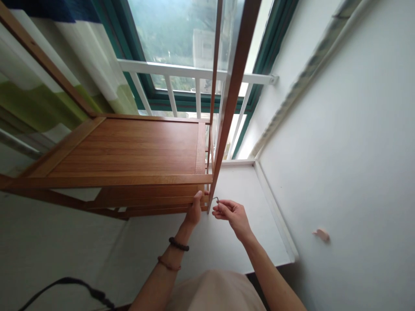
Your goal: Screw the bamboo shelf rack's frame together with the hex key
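A brown wooden shelf unit (129, 151) stands on a white surface by the window. My left hand (194, 211) grips the lower right corner of the shelf, thumb up against the wood. My right hand (231, 214) is just right of the upright post (227, 112), fingers pinched on a small metal hex key (216, 200) whose tip sits at the post's lower end. Two bead bracelets (177, 245) circle my left wrist.
A white wall (340, 172) rises on the right with a small wooden piece (321, 234) on it. A window with white railing (194, 73) is behind the shelf, a green striped curtain (48, 86) at left. A black cable (71, 287) lies at lower left.
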`<control>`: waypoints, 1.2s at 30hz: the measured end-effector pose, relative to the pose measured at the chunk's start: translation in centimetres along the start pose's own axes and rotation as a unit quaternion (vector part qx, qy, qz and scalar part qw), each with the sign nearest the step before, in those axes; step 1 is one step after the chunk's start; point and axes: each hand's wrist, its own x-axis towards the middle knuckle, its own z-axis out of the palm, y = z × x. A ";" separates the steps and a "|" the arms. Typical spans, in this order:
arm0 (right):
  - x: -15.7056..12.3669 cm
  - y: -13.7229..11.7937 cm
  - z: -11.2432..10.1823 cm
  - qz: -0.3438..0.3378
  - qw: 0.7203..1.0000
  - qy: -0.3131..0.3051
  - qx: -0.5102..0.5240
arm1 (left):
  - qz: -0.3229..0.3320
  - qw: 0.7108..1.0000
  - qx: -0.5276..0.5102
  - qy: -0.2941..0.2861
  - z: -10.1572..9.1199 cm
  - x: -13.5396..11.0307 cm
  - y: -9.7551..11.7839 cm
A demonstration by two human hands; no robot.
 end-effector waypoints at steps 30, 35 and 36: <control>-0.5 1.0 0.3 -0.086 0.993 0.014 -0.077 | 0.003 1.000 0.006 0.008 0.2 0.1 -0.3; -0.4 1.0 0.1 -0.091 0.993 0.006 -0.081 | -0.002 1.000 0.015 0.007 0.2 0.0 0.0; -0.4 1.0 -0.1 -0.091 0.992 0.003 -0.082 | -0.001 1.000 0.014 0.007 0.3 0.0 0.0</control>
